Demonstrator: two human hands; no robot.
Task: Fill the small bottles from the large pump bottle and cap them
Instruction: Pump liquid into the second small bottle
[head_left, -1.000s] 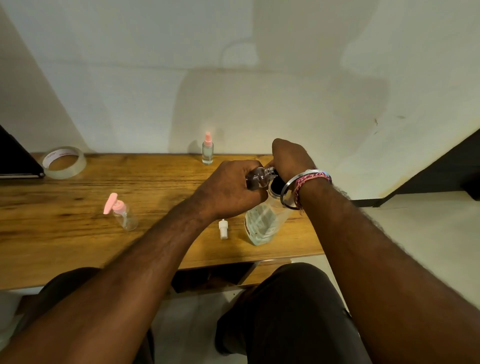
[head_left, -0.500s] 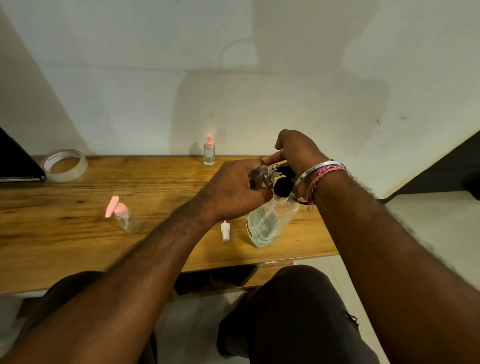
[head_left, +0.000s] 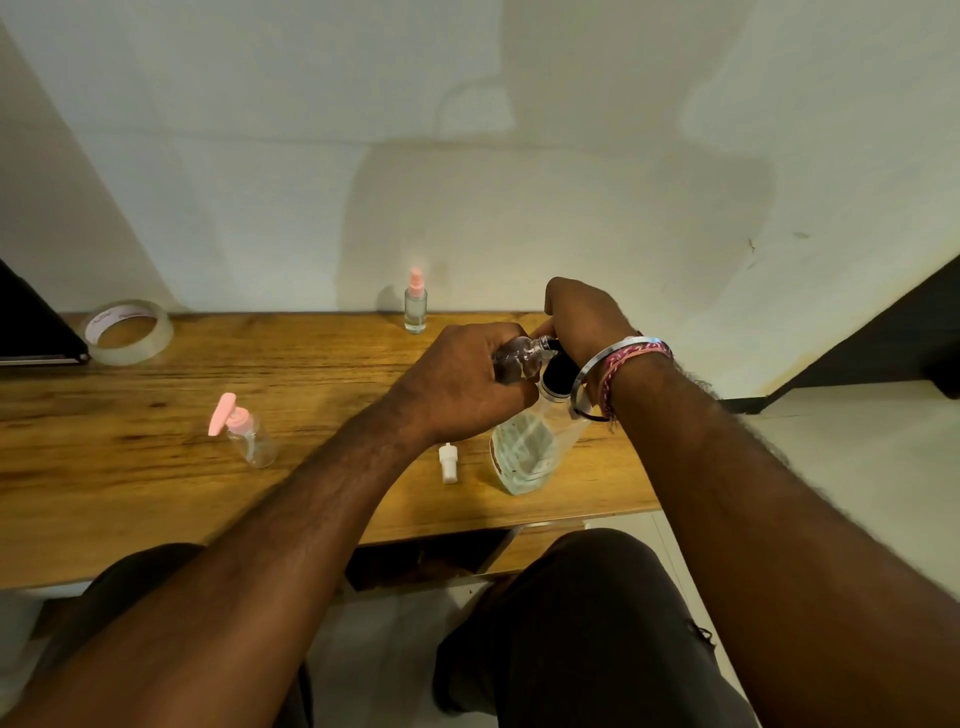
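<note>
My left hand (head_left: 462, 379) grips a small clear bottle (head_left: 519, 356) on its side, its open neck held against the black pump head (head_left: 558, 371) of the large clear pump bottle (head_left: 524, 452). My right hand (head_left: 584, 317) sits curled over the top of the pump head. The large bottle stands near the table's front right edge with liquid low in it. A small white cap (head_left: 448, 462) lies on the table just left of it. A small bottle with a pink pump (head_left: 244, 434) stands to the left. A capped pink-topped spray bottle (head_left: 415, 304) stands by the wall.
A roll of clear tape (head_left: 130, 332) lies at the back left of the wooden table (head_left: 156, 493), beside a dark flat object (head_left: 31, 332) at the left edge. The wall runs along the table's far side. My knees are under the front edge.
My right hand rose off the pump head half a second ago and has come back down onto it. The left hand keeps the small bottle at the spout.
</note>
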